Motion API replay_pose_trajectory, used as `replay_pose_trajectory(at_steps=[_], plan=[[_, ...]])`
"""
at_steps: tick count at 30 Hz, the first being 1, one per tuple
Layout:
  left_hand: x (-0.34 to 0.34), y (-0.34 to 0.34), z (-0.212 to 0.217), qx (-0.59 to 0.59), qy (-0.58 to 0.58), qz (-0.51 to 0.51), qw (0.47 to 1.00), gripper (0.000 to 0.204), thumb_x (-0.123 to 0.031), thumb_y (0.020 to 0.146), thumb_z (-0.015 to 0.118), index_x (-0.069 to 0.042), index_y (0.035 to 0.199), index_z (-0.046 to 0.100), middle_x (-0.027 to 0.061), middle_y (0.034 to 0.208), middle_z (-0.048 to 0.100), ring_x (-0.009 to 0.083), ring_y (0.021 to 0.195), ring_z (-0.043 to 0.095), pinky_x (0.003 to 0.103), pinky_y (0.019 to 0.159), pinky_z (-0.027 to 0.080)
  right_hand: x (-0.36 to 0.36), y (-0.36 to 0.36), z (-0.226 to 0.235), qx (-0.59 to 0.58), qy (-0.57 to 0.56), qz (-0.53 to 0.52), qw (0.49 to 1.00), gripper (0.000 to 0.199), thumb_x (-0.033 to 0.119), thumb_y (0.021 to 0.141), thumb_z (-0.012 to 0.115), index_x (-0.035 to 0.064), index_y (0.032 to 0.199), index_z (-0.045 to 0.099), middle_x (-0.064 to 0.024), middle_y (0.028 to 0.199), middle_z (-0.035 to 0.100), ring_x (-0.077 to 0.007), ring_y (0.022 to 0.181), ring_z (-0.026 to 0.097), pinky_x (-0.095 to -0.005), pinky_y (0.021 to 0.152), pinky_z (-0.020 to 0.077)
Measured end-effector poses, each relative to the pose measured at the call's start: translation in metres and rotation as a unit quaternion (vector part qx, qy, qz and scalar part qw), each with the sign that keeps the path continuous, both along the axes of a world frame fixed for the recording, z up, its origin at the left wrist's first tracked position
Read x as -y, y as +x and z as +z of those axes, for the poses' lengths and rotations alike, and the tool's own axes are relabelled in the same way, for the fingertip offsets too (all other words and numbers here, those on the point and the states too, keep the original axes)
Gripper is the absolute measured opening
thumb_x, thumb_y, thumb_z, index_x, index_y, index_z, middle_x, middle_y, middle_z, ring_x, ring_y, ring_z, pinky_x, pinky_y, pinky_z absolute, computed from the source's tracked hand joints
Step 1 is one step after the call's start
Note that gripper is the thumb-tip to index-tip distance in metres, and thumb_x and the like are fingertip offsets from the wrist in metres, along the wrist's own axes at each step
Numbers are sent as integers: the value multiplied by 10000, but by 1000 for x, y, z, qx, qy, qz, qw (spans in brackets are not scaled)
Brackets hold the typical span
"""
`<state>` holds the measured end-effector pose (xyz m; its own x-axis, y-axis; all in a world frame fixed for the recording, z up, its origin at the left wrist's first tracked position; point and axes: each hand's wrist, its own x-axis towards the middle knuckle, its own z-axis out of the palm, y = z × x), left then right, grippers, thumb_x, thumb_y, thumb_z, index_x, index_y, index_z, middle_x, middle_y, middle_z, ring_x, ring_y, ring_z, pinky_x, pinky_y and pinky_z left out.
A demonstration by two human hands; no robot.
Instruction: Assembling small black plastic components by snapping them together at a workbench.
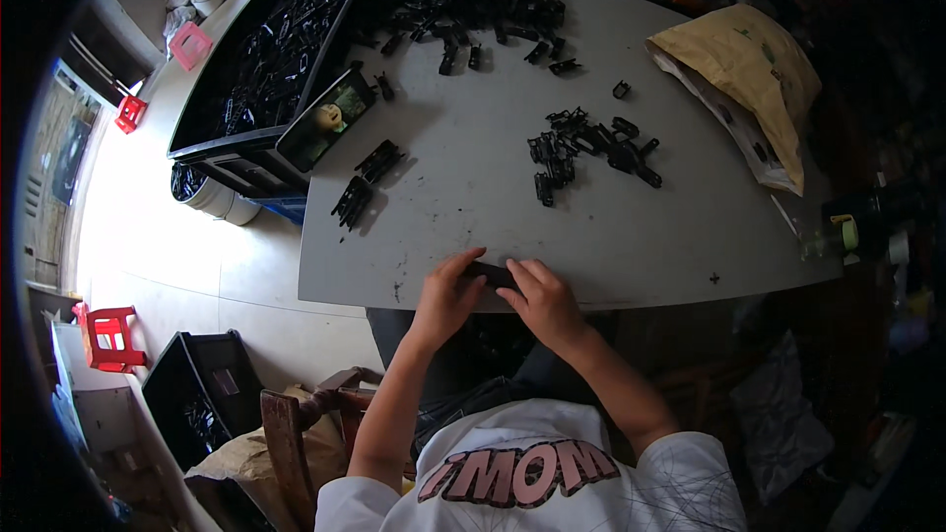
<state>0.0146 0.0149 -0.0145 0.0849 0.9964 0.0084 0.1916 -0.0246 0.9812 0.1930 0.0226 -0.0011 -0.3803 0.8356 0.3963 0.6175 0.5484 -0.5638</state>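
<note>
Both my hands meet at the near edge of the grey table (463, 197), closed on one small, dark, oblong plastic part (492, 275). My left hand (448, 298) grips its left end between thumb and fingers, and my right hand (543, 303) holds the right end. Fingers cover much of the part, so its exact kind is hidden. Beyond my right hand lies a loose cluster of black plastic clips (581, 148). Farther left on the table, black parts stand in two short rows, a nearer row (352, 202) and a farther row (379, 160).
A large black crate (286, 143) full of black parts stands at the left, with a phone (327, 119) leaning on it. A big heap of parts (463, 5) covers the table's far side. At the right lies a brown paper sack (739, 69). A wooden chair (286, 443) is at lower left.
</note>
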Motion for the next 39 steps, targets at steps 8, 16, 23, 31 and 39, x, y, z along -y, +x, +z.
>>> replay_pose_trajectory(at_steps=[8, 16, 23, 31, 39], plan=[[-1, -1, 5, -41, -8, -22, 999, 373, 26, 859, 545, -10, 1230, 523, 64, 937, 607, 99, 799, 582, 244, 719, 478, -1, -1, 10, 93, 36, 20, 995, 335, 169, 756, 724, -21, 1007, 611, -130, 910, 599, -251, 726, 620, -315, 601, 504], [7, -7, 7, 192, -82, -43, 977, 307, -43, 900, 535, -9, 1205, 538, 27, 933, 597, 77, 749, 554, 209, 683, 458, -14, 6, 1, -234, -426, 52, 872, 110, 99, 827, 669, 11, 815, 603, 20, 671, 558, -30, 556, 494, -186, 497, 386], [-13, -40, 5, 123, 34, 113, 985, 83, -79, 912, 518, -9, 946, 546, 5, 840, 546, 74, 767, 491, 209, 693, 400, -71, 21, -9, -129, -110, -195, 966, 220, 217, 843, 656, 18, 811, 568, -34, 702, 565, -130, 586, 540, -278, 537, 438], [-61, -83, 26, -408, 110, 280, 862, 219, -14, 794, 530, -76, 1004, 526, 155, 1041, 495, 347, 899, 546, 409, 735, 460, -77, 4, -10, -10, -43, -274, 961, 195, 167, 765, 698, 40, 822, 561, -79, 824, 569, -256, 740, 592, -365, 619, 460], [-65, -90, 17, -423, 149, 224, 865, 177, -31, 792, 585, -63, 957, 527, 134, 1078, 504, 341, 886, 562, 398, 746, 470, -61, 40, -8, -61, -98, -162, 980, 261, 90, 723, 729, 51, 847, 503, -78, 872, 528, -262, 712, 563, -370, 602, 445]])
